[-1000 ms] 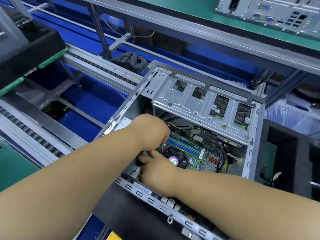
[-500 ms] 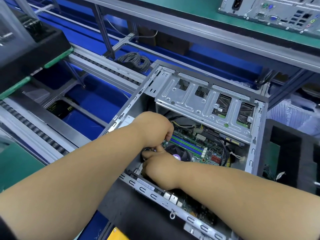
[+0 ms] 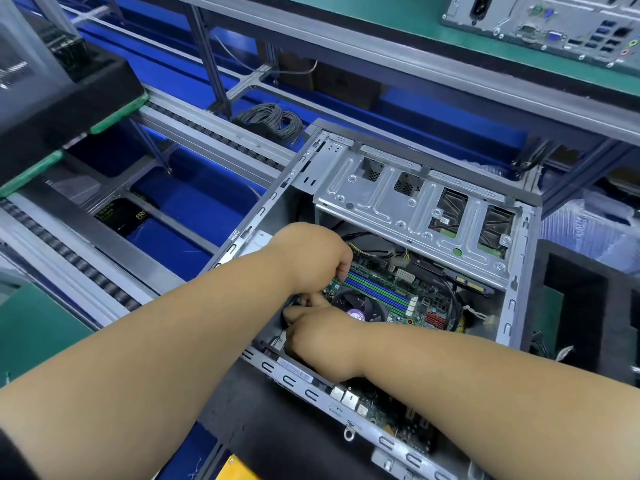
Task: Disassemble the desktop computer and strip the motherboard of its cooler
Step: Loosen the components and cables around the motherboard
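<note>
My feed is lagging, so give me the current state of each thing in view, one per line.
computer case: side open, lying flat
cooler: mounted on motherboard
motherboard: installed in case
memory slots: empty
left hand: fingers curled beside cooler, grip hidden
right hand: fingers curled beside cooler, grip hidden
second computer: on shelf, rear ports facing the camera

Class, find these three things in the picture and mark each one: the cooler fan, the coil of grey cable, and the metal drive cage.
cooler fan (image 3: pixel 360 304), head view, on its dark blades.
coil of grey cable (image 3: pixel 270 121), head view, on the bundled loops.
metal drive cage (image 3: pixel 398 209), head view, on its flat top plate.
</note>
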